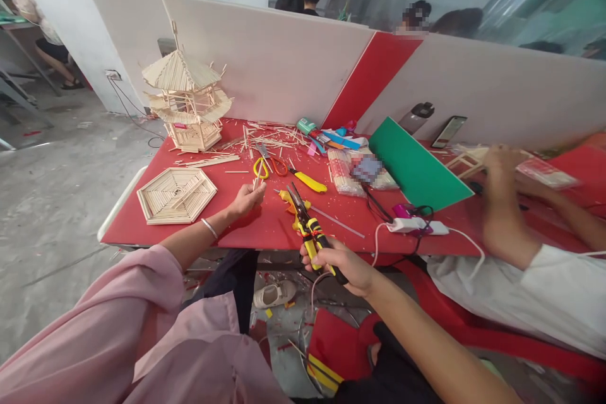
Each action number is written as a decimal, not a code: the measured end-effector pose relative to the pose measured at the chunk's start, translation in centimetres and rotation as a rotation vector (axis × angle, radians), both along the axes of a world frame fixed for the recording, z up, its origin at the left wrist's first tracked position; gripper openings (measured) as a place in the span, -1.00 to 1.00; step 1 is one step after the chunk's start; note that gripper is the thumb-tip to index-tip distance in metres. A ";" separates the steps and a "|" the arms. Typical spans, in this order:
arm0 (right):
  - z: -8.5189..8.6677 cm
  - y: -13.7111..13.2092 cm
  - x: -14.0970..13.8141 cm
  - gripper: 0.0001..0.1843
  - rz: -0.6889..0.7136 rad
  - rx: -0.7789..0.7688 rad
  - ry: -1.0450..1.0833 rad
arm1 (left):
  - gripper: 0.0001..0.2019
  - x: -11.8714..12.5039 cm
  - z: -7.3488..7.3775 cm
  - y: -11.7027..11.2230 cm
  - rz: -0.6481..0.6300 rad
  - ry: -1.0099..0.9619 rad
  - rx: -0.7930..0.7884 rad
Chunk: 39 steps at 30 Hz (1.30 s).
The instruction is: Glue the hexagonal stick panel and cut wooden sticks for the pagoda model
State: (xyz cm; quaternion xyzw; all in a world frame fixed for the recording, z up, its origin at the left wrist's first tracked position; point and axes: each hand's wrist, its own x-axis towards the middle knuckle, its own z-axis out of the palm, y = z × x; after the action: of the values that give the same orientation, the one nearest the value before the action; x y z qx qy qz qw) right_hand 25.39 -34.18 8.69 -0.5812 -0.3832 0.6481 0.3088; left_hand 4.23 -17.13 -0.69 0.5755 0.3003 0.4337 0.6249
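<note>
My left hand (248, 198) is closed, pinching a few short wooden sticks (259, 175) upright above the red table. In my right hand (348, 262) are yellow-and-black pliers (308, 227), their jaws pointing up and away from me. Just behind the jaws lies a yellow glue gun (286, 197), partly covered by the pliers, with a clear glue stick (338, 222) beside it. Scissors (261, 168) with yellow and red handles and a yellow-handled cutting tool (310, 181) rest beyond my hands. A flat polygonal stick panel (158, 199) lies to the left.
A stick-built pagoda model (187, 98) stands at the back left. Loose sticks (279, 139) litter the table's rear. Bagged sticks (341, 170), a green board (416, 164) and a white power strip (416, 226) are to the right. A co-worker's arm (506, 202) reaches in beyond them.
</note>
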 end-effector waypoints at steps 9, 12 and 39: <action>-0.2 0.0 0.0 -0.72 0.077 0.034 -0.172 | -0.30 -0.2 -0.2 0.1 -0.024 -0.117 -0.187; 0.1 -0.1 -0.2 -0.51 0.176 0.198 -0.458 | -0.33 -0.1 -0.2 0.1 -0.009 -0.087 -0.168; 1.0 4.5 -4.8 -0.22 0.326 0.642 -1.469 | -0.48 0.4 -0.9 -1.6 0.281 0.256 0.004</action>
State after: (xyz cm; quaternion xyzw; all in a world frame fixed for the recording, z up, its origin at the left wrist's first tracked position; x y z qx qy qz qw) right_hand 20.57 -29.69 9.66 -0.6779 -0.7345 -0.0027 0.0325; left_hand 4.64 -18.71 -1.64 0.5797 0.4539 0.4404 0.5138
